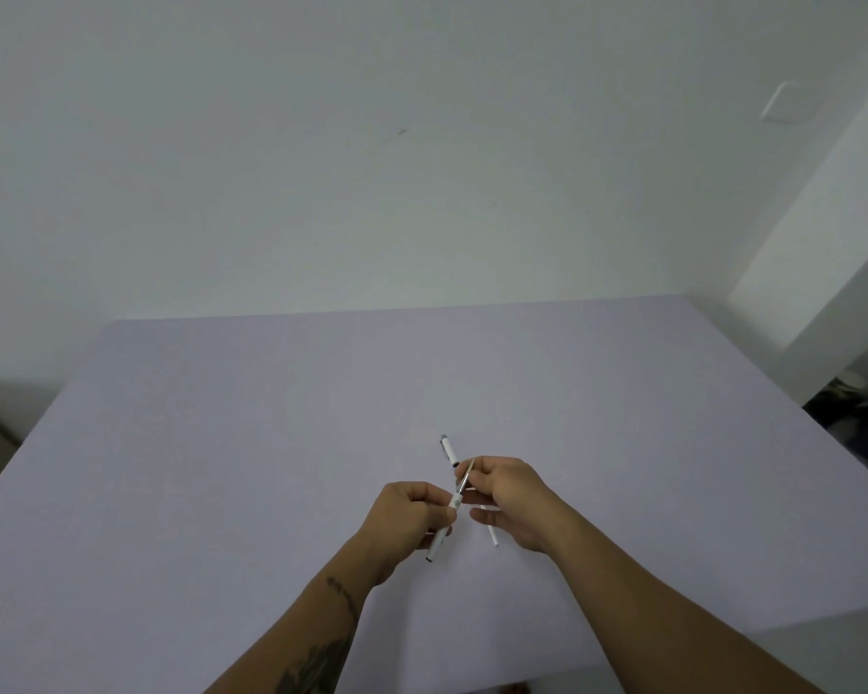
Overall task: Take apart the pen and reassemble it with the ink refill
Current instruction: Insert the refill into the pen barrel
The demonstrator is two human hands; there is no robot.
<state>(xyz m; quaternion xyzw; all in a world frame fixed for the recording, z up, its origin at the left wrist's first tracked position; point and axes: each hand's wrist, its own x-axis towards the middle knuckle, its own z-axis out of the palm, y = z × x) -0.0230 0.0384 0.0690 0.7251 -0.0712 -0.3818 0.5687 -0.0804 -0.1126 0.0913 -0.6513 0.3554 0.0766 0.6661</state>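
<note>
Nearest to me, both forearms reach in from the bottom edge over the pale lilac table (221,443); the left forearm carries dark tattoo marks. Just beyond them I see the two hands meeting above the near middle of the table.

My left hand (408,513) is curled shut around the white pen barrel (439,538), which slants from its dark lower end, pointing near and left, up to the open end between the hands. The fingers wrap the barrel's upper part, thumb on top.

Out of that open end comes the thin ink refill (464,479), running up and to the right. My right hand (504,498) pinches it near its far tip between thumb and forefinger, the other fingers loosely bent below. I cannot tell how far the refill sits inside the barrel.

Under the right hand a thin white stick-like piece (492,535) lies on the table, partly hidden by the palm; only its near end shows clearly, and I cannot say what part it is.

A little farther off, just past the right fingertips, the white pen cap (449,450) lies flat on the table, its clip end pointing away from me.

Beyond the table's far edge stands a plain white wall (372,142).
</note>
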